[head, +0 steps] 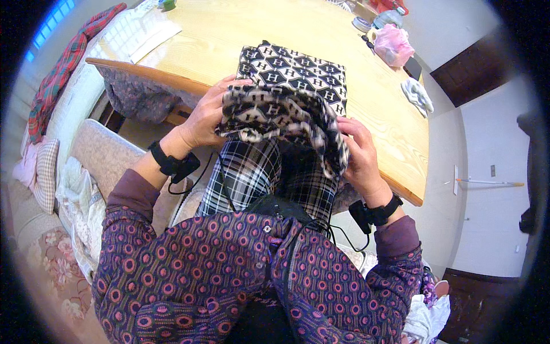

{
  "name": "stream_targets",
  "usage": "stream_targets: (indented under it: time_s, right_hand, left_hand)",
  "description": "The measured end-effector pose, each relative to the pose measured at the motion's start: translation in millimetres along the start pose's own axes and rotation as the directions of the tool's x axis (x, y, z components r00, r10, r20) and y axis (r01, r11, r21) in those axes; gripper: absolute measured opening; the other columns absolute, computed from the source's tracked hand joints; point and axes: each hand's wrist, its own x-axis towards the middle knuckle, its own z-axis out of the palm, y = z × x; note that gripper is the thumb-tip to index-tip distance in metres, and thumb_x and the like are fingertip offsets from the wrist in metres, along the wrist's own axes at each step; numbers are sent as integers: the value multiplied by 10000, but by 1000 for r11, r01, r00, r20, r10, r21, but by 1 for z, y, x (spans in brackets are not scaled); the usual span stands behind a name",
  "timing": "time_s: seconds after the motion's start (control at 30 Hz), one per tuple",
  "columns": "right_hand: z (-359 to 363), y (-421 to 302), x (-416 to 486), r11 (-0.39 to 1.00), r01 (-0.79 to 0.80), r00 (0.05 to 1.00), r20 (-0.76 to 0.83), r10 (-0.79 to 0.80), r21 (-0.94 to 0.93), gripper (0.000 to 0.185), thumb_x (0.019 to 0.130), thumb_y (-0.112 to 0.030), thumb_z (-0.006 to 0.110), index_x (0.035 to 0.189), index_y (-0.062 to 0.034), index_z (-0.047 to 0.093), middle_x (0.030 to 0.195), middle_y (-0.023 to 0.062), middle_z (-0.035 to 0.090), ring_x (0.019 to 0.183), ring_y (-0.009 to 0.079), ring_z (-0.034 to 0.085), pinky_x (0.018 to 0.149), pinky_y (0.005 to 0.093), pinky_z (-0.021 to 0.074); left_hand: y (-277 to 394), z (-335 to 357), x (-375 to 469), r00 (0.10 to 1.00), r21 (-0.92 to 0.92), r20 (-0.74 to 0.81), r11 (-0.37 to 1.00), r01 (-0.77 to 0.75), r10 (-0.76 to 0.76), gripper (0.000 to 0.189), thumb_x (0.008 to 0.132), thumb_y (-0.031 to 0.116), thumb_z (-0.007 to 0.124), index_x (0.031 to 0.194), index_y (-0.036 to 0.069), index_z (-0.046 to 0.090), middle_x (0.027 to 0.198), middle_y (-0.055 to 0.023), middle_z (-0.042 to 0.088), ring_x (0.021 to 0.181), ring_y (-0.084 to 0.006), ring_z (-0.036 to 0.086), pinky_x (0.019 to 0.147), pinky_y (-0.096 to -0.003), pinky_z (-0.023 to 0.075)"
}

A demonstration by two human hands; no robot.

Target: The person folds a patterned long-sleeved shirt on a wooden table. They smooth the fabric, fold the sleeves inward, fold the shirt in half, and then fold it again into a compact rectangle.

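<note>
A black-and-white patterned cloth (296, 71) lies partly folded over the front edge of the wooden table. Its near portion is bunched and blurred, and hangs above my lap. My left hand (210, 114) grips the cloth's left side, the fingers on top by the fold. At the right end, my right hand (360, 150) pinches the drooping edge, the thumb hidden behind the fabric. Each wrist wears a black strap with a small device and a cable.
The pale wooden table (193, 51) spreads ahead. A pink plastic bag (393, 45), a tape roll (362, 24) and a white cloth (417, 96) lie along its right side. To the left stand a padded seat (101, 144) and a red plaid fabric roll (64, 69).
</note>
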Motion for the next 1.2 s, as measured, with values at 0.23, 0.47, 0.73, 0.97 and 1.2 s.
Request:
stream_targets:
  time_s: [0.23,0.47,0.73,0.97,1.2]
  right_hand:
    - [7,-10,-9,896,-222,971,-1,241,384,381,713,-139,770,1066,-79,641,1154,103,650,1176,314,566,1047,446,389]
    - [8,-12,-9,900,-215,972,-10,236,379,323,794,-269,734,1020,-53,654,1081,115,660,1133,316,581,1045,461,389]
    - [4,-10,4,523,-720,629,111,769,456,260,939,-243,612,992,8,653,800,32,651,748,107,570,680,278,469]
    - [-1,-4,17,607,-739,643,36,765,291,415,846,-188,717,1172,11,554,724,6,574,636,80,518,613,260,459]
    - [2,-3,14,919,-164,948,-313,47,-359,354,761,-80,705,1099,-87,599,1028,75,623,982,262,578,869,391,468]
  left_hand:
    - [13,8,-4,988,-270,-36,954,132,-147,323,747,164,774,1042,95,663,1165,-47,670,1272,-293,511,1143,-511,253]
    - [20,3,-11,978,-282,1,938,199,-207,250,757,159,753,993,111,686,1150,-41,675,1289,-284,492,1153,-500,225]
    - [27,16,-4,750,-472,-127,705,530,-649,265,934,232,602,915,-23,673,849,-69,661,825,-155,563,769,-302,450]
    - [16,13,-1,636,-451,63,546,706,-769,359,917,282,623,726,-21,594,601,17,518,600,-57,453,540,-264,379]
    - [9,25,-10,598,-492,42,505,709,-800,347,900,261,631,686,-8,582,582,26,507,572,-48,442,515,-256,369]
